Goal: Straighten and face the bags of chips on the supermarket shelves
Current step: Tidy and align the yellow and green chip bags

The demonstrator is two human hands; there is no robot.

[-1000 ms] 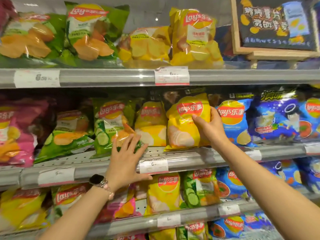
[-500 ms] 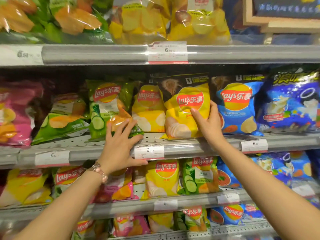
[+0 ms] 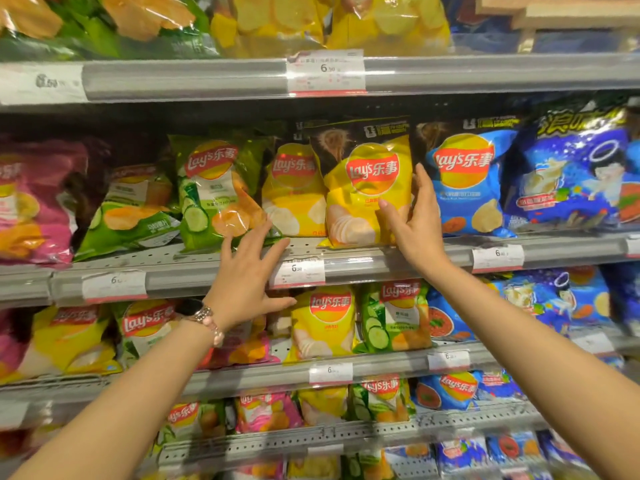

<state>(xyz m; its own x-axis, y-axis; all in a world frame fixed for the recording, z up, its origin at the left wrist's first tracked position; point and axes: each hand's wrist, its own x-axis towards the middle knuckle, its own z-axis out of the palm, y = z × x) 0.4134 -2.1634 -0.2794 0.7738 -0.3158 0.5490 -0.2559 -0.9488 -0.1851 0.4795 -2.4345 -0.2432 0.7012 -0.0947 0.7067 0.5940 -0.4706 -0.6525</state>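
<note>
A yellow Lay's bag (image 3: 363, 188) stands upright at the front edge of the middle shelf (image 3: 381, 261), logo facing out. My right hand (image 3: 412, 220) grips its right edge, thumb across the front and fingers along the side. My left hand (image 3: 247, 271) is spread flat with straight fingers over the shelf lip, just below a green cucumber bag (image 3: 214, 192) that stands upright; its fingertips reach the bag's lower right corner. A second yellow bag (image 3: 294, 192) sits between the two, set further back.
A slumped green bag (image 3: 133, 209) and a pink bag (image 3: 31, 202) lie left on the same shelf; blue bags (image 3: 464, 181) stand to the right. More chip bags fill the shelves above and below. Price tags line the shelf rails.
The yellow bag now stands more upright and square, with my right hand shifted to its side. My left hand has slid right, off the green bag's front. The view dipped lower.
</note>
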